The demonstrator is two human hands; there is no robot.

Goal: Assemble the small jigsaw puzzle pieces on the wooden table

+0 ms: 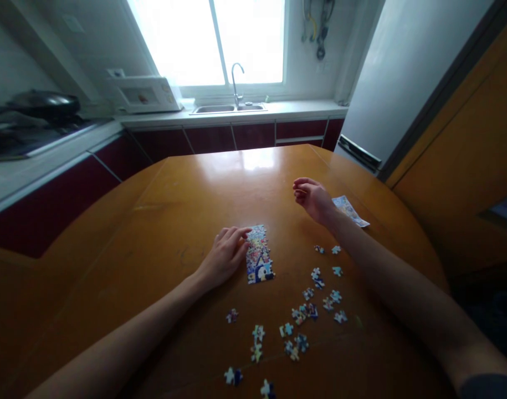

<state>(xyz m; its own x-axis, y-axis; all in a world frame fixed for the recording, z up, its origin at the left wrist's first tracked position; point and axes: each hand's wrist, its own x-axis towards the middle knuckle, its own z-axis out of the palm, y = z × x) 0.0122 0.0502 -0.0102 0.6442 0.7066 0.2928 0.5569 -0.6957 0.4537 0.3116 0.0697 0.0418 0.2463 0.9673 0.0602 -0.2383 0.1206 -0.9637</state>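
Observation:
A partly joined jigsaw puzzle lies on the wooden table as an upright strip, with a blue-and-white cartoon figure at its near end. My left hand rests flat at its left edge, fingers stretched out, the fingertips over the strip's upper left. Above the table to the right, my right hand is raised with its fingers curled together; whether a piece is between them is hidden. Loose jigsaw pieces are scattered between the strip and my right forearm. One more loose piece lies below my left hand.
A printed sheet lies partly behind my right wrist. The table has a rounded edge. Beyond it are a counter with a sink, a microwave and a pan on a stove. A fridge stands at the right.

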